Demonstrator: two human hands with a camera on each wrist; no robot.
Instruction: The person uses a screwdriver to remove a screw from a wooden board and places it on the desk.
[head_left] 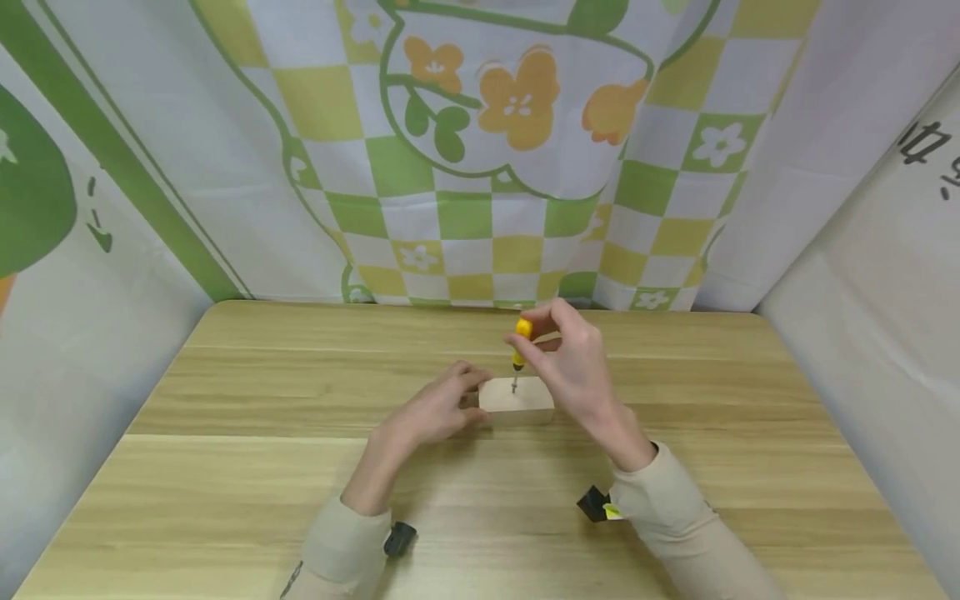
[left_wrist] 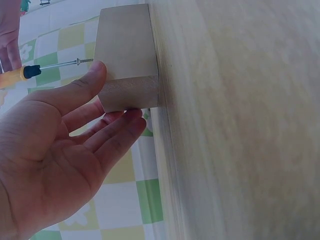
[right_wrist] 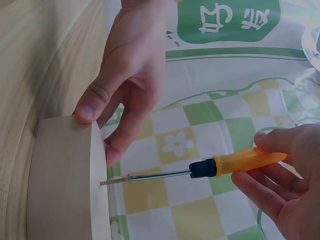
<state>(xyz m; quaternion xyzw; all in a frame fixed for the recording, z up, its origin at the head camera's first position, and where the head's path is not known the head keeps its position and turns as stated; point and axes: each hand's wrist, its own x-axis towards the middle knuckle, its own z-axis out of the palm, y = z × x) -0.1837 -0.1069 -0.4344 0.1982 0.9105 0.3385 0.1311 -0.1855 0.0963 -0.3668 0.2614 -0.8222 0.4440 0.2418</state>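
Here, a threaded metal screw (right_wrist: 116, 181) meets a boxy wooden block (right_wrist: 62, 175).

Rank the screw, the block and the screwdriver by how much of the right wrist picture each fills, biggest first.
1. Block, though the picture's bottom edge cuts it off.
2. Screwdriver, long but thin, its handle partly covered by fingers.
3. Screw, clearly smallest.

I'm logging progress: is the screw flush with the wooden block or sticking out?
The screw sticks out: bare threads show between the wooden block and the screwdriver. Whether its point has bitten in, I cannot tell.
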